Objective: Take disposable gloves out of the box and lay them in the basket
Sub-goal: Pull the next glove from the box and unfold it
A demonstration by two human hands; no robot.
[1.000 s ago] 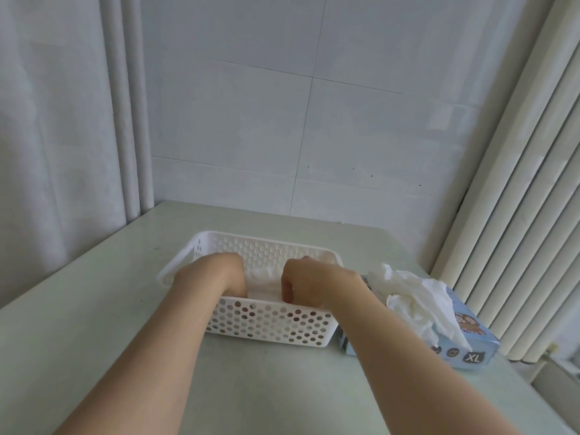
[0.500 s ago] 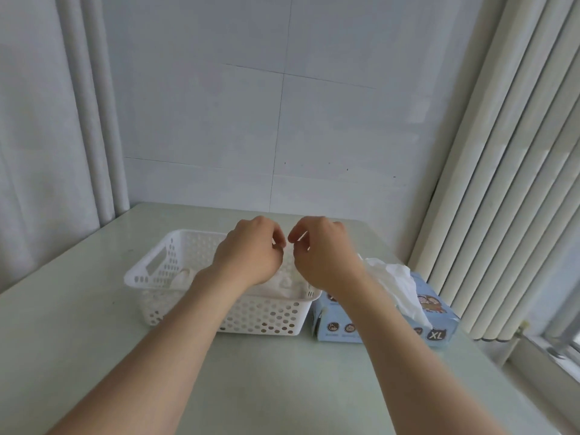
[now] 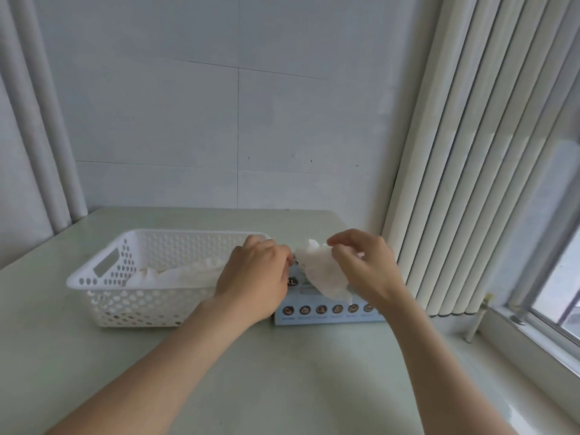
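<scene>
Gloves already heaped in basket, far left. Left hand curled just beside next glove; any hold on it impossible to tell. Right hand pinching that glove above box. Mid-extraction, seemingly. Next: pull free, carry leftward, lay flat.

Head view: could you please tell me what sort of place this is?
Probably a plain room: a table against a white wall, with vertical blinds and a window at right.

Right hand pinches a white glove above the blue box; left hand, curled, is just beside it; the white basket holds gloves
</scene>
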